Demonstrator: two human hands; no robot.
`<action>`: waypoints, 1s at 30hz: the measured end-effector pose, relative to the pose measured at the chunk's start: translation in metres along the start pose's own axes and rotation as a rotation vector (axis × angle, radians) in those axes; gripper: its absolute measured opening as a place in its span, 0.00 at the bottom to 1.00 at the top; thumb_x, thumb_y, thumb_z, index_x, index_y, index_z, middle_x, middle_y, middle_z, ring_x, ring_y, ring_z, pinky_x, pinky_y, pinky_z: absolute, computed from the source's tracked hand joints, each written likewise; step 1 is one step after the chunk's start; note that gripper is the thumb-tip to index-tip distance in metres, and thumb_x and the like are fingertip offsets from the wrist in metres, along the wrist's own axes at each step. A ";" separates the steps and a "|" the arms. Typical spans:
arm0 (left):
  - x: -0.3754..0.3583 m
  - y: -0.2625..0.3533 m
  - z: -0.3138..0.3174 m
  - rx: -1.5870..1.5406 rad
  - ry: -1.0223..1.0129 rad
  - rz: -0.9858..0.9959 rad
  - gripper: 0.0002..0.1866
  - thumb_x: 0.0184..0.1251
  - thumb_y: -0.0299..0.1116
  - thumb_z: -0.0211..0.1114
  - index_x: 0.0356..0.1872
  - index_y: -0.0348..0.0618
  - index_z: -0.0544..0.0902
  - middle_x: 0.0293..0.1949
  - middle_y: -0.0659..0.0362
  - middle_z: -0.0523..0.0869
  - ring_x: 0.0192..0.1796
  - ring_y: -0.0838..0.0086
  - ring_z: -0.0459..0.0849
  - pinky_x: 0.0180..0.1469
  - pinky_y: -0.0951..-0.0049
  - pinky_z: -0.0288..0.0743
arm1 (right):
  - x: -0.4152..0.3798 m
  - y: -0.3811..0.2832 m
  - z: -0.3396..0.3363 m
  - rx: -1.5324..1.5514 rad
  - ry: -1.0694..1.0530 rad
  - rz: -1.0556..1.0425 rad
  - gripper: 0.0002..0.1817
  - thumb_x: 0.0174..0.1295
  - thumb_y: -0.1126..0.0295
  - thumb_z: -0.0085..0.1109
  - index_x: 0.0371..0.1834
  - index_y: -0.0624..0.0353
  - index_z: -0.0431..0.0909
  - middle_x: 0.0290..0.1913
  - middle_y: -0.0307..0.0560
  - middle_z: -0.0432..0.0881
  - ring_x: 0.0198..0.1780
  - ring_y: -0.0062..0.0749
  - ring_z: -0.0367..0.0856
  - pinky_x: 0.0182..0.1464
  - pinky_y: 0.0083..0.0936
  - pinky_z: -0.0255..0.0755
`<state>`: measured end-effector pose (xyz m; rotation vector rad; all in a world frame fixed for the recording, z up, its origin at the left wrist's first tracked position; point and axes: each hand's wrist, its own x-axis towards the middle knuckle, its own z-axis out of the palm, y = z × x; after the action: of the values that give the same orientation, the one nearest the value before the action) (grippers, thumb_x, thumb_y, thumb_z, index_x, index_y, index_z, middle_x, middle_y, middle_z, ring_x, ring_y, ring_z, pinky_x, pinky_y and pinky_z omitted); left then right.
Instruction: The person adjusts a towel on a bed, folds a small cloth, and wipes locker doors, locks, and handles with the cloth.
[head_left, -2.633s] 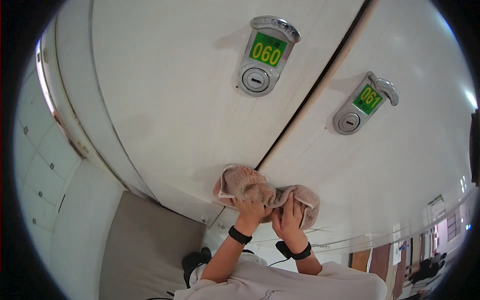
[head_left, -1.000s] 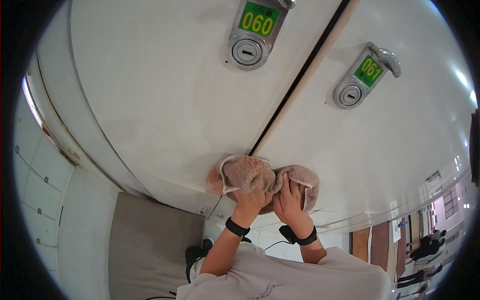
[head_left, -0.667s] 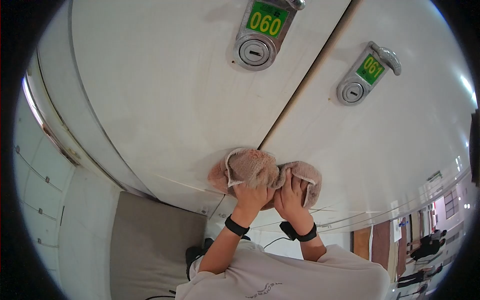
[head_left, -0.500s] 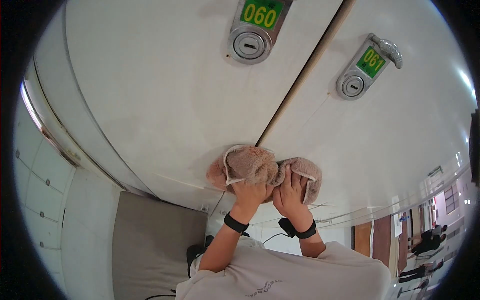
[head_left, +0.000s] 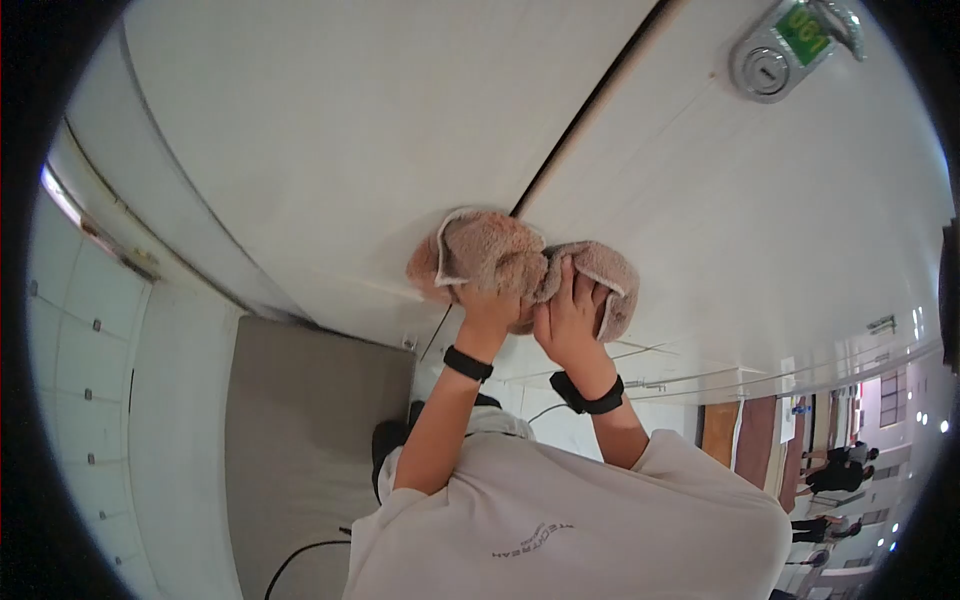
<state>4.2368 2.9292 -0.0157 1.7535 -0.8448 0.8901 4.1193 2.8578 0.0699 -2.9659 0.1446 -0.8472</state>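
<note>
A pinkish-brown cloth point(head_left: 492, 243) lies bunched against the white locker doors point(head_left: 350, 130), across the dark gap between two of them. My left hand point(head_left: 490, 308) presses on its left part, with the fingers mostly covered by the folds. On its right part point(head_left: 610, 275) rests my right hand point(head_left: 572, 318), its fingers over the cloth and partly under a fold. Both hands are close together, and each wrist has a black band. The silver lock with a green 061 label point(head_left: 768, 72) is at the upper right, apart from the hands.
A grey mat or bench surface point(head_left: 310, 440) is at the lower left, beside a wall of small white lockers point(head_left: 75, 400). A black cable point(head_left: 290, 565) curves near my shirt. Several people point(head_left: 840, 475) stand far off at the right.
Both hands and the cloth sit higher in the view. The 061 lock has shifted up and right, and the 060 lock has left the view.
</note>
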 end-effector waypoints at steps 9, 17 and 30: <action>-0.092 -0.041 0.023 -0.051 -0.196 -0.231 0.26 0.62 0.51 0.64 0.58 0.52 0.84 0.65 0.52 0.79 0.67 0.48 0.75 0.67 0.37 0.61 | -0.024 -0.005 0.045 0.190 -0.195 -0.051 0.38 0.60 0.69 0.59 0.75 0.69 0.60 0.66 0.72 0.70 0.67 0.69 0.66 0.71 0.59 0.54; -0.175 -0.077 0.035 -0.475 -0.157 -0.560 0.31 0.61 0.52 0.66 0.65 0.52 0.79 0.64 0.54 0.79 0.70 0.48 0.70 0.66 0.34 0.59 | -0.051 -0.015 0.094 0.114 -0.244 -0.166 0.31 0.60 0.75 0.58 0.70 0.64 0.69 0.60 0.61 0.79 0.62 0.59 0.77 0.66 0.49 0.67; -0.193 -0.072 0.010 0.160 -0.296 -0.065 0.31 0.60 0.46 0.66 0.64 0.46 0.79 0.70 0.48 0.73 0.72 0.45 0.67 0.69 0.27 0.54 | -0.073 -0.018 0.081 0.264 -0.446 -0.051 0.35 0.63 0.74 0.55 0.74 0.68 0.59 0.67 0.67 0.71 0.68 0.61 0.70 0.69 0.45 0.66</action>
<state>4.2044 2.9695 -0.2155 2.0752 -0.9201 0.6801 4.1019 2.8857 -0.0352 -2.8247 -0.0593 -0.1726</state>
